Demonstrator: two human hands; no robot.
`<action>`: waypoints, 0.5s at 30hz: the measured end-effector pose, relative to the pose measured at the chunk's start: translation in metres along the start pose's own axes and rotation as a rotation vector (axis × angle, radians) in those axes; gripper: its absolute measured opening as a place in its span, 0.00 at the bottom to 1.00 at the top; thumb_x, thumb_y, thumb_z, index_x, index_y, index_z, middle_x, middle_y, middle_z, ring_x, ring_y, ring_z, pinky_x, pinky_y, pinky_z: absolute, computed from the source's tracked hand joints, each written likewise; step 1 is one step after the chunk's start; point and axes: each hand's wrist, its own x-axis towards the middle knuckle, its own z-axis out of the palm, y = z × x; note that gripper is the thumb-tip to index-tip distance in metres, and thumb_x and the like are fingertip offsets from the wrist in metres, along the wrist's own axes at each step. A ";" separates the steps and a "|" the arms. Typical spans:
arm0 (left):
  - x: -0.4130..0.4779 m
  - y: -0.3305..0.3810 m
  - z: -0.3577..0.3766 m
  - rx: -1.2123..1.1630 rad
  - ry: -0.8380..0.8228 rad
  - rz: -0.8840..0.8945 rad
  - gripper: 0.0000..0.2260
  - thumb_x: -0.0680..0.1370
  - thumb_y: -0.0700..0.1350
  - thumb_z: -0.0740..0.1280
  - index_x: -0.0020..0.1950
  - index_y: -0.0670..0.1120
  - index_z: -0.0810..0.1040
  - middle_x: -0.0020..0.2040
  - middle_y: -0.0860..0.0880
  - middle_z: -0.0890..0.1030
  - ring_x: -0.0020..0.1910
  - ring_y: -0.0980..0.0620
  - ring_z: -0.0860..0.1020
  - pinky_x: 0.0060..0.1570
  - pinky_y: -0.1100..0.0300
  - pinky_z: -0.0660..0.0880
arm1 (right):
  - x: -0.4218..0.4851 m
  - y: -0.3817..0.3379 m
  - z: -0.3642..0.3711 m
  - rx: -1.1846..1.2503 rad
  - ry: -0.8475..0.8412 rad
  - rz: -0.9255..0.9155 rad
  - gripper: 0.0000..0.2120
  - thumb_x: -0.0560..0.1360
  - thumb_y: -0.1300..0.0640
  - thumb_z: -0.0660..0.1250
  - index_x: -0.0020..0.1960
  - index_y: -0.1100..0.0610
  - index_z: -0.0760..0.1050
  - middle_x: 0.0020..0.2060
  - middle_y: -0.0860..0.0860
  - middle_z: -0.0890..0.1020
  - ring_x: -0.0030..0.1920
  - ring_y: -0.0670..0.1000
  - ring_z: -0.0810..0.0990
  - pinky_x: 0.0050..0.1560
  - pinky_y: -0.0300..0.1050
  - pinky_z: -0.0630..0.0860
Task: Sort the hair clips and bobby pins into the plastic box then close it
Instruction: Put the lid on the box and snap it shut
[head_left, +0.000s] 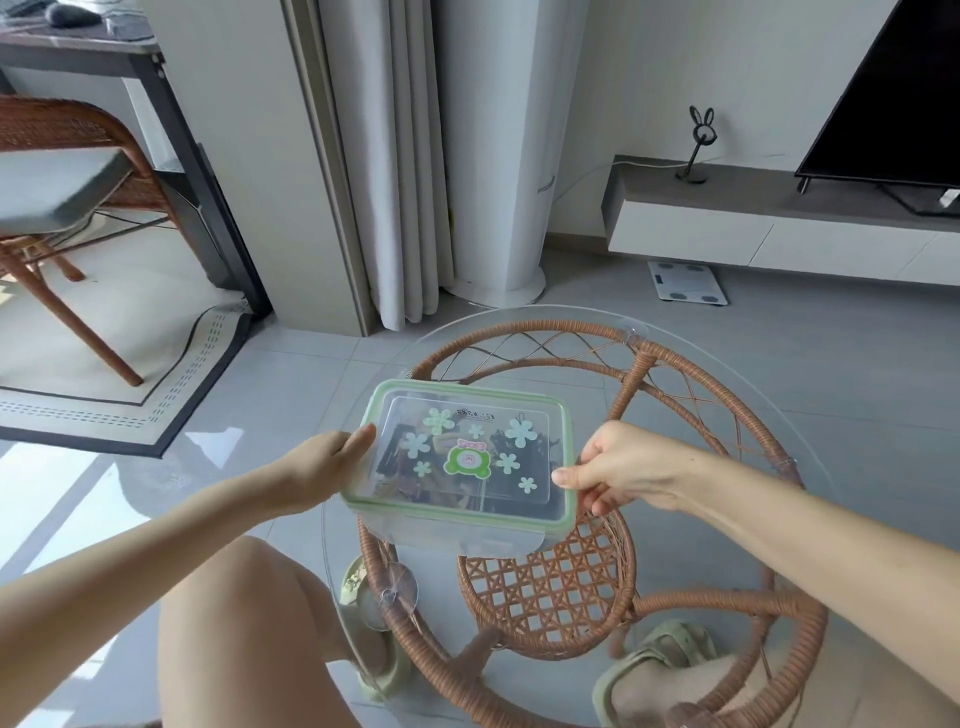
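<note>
The plastic box (462, 467) stands on the round glass top (810, 441) of a rattan table (644, 374), toward the near-left part of the top. Its transparent lid (467, 410) with a green rim lies on it and carries pale flower stickers and one green cartoon sticker (467, 460). Through the lid, dark hair clips and bobby pins (519, 441) are seen inside the box, but their exact kinds are hard to tell because of the stickers and reflections.

The left hand (324, 465) rests against the left side of the box, its thumb lying on the lid's left edge and the other fingers hidden under or behind the side. The right hand (623, 467) is at the right side of the box; its thumb and fingers are pressed together around the right edge of the lid, maybe on the side latch, which I cannot see clearly. The near latch flap (498, 543) on the front of the box hangs down over the wall.
</note>
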 end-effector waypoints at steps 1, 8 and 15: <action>0.000 -0.001 0.001 -0.081 -0.014 -0.004 0.28 0.82 0.53 0.46 0.52 0.35 0.78 0.43 0.40 0.78 0.39 0.46 0.73 0.42 0.57 0.72 | 0.001 0.002 -0.001 0.020 -0.009 -0.004 0.15 0.72 0.60 0.70 0.48 0.74 0.76 0.36 0.61 0.81 0.31 0.50 0.78 0.36 0.41 0.79; 0.012 0.004 -0.007 -0.236 -0.102 0.038 0.25 0.82 0.54 0.47 0.52 0.41 0.79 0.52 0.38 0.82 0.48 0.41 0.79 0.51 0.48 0.76 | -0.013 0.007 0.010 0.169 0.034 -0.026 0.07 0.74 0.62 0.68 0.38 0.65 0.75 0.26 0.52 0.79 0.26 0.45 0.76 0.28 0.36 0.74; 0.072 0.090 -0.005 0.215 -0.051 0.288 0.22 0.79 0.60 0.52 0.36 0.44 0.68 0.34 0.48 0.70 0.37 0.47 0.69 0.35 0.56 0.64 | -0.066 0.027 0.069 0.160 0.005 0.100 0.23 0.75 0.44 0.63 0.41 0.66 0.76 0.26 0.56 0.79 0.22 0.48 0.74 0.19 0.37 0.69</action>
